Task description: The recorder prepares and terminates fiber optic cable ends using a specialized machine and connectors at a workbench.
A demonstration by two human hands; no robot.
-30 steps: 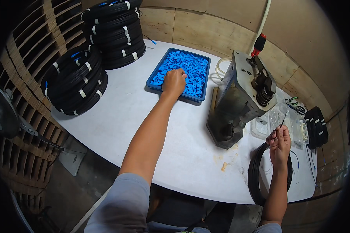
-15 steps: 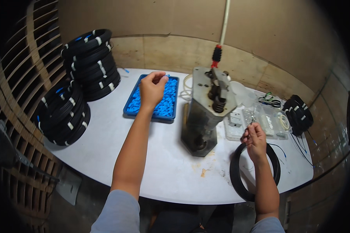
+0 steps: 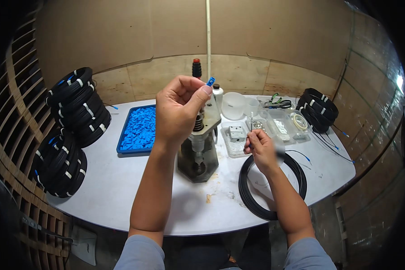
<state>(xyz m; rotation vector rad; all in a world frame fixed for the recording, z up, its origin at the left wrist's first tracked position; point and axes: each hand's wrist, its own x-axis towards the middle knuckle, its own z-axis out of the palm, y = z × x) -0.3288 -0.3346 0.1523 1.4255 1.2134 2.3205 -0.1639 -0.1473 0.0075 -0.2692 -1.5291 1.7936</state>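
Observation:
My left hand (image 3: 177,112) is raised in front of the metal press (image 3: 186,157), thumb and index finger pinching a small blue plastic connector housing (image 3: 210,81). Lower and to the right, my right hand (image 3: 264,153) is closed on a thin cable end (image 3: 251,120), its tip pointing up past the fingers. Below that hand and wrist lies a black cable coil (image 3: 246,194), partly covered by the forearm. A blue tray (image 3: 132,153) full of similar small blue pieces stands left of the press, its right side hidden behind my left hand.
Tied black cable coils (image 3: 78,110) are stacked at the left, with more coils (image 3: 318,110) at the back right. A clear plastic tray (image 3: 238,149), a white tub (image 3: 233,105) and scissors (image 3: 278,104) stand behind my right hand. A white bottle (image 3: 218,94) stands behind the press.
My left hand has come away from above the blue tray to in front of the press, carrying the blue housing. The view has shifted; my right hand keeps its pinch above the coil.

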